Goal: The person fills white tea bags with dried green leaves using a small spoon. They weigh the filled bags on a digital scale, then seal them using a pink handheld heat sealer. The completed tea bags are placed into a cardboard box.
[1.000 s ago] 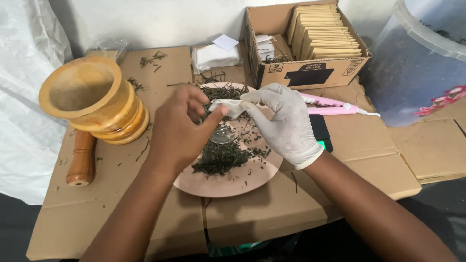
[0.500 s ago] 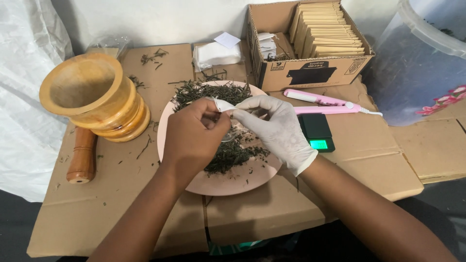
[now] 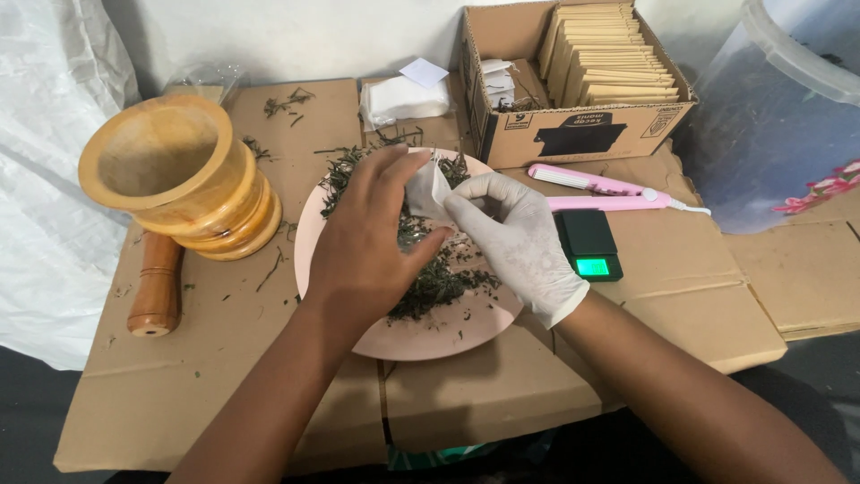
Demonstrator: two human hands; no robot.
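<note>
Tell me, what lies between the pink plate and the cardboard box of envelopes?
In the head view, only scattered dried leaves on the cardboard sheet.

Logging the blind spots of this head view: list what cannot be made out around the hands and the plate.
- White sachet: its opening is hidden by left hand and gloved right hand.
- Pink plate: middle covered by both hands.
- Plastic tub: cut off by the right edge.
- Small scale: display too small to read.

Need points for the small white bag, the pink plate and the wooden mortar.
small white bag [image 3: 428, 190], head view, middle of its white face between the hands
pink plate [image 3: 448, 333], head view, bare near rim
wooden mortar [image 3: 184, 193], head view, outer wall below the rim
</note>
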